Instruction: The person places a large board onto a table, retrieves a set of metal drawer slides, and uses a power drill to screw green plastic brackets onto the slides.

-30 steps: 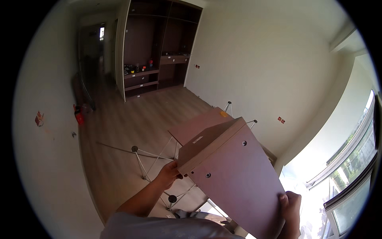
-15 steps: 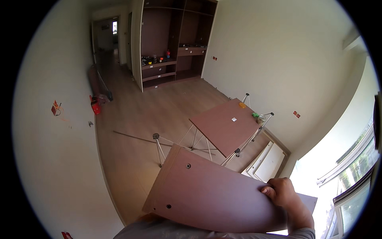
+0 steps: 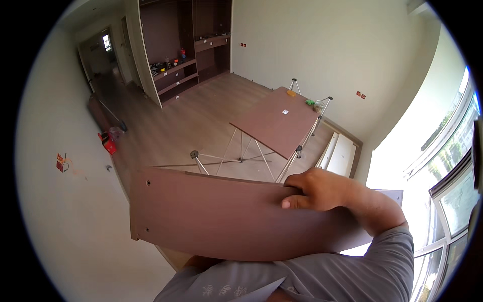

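The right hand [image 3: 317, 189], right of the middle of the frame, has its grip pinching the top edge of a long, flat brown wooden board [image 3: 216, 216], with the thumb on the front side and the fingers curled over the edge. The left hand is out of sight, maybe behind the board, so I cannot tell what its grip is doing. The board goes across the lower middle of the frame, close to the person's grey cloth shirt [image 3: 332, 277]. To hold it well, I think one hand should carry from below while the other keeps the top from tipping. Keeping it near the tummy should make it feel less heavy. At its left end are two small round metal fittings [image 3: 148, 183], and it would be good not to bang them on the pale, smooth wall [image 3: 95, 221] at the left. Just past the board, near the middle, a round black knob [image 3: 194, 154] tops thin silver metal legs, so slow turns seem best. Farther up and right is a flat reddish-brown wooden surface [image 3: 266, 121]. A small clear jar [image 3: 318, 105] sits by its right edge, and a bump could knock that over.
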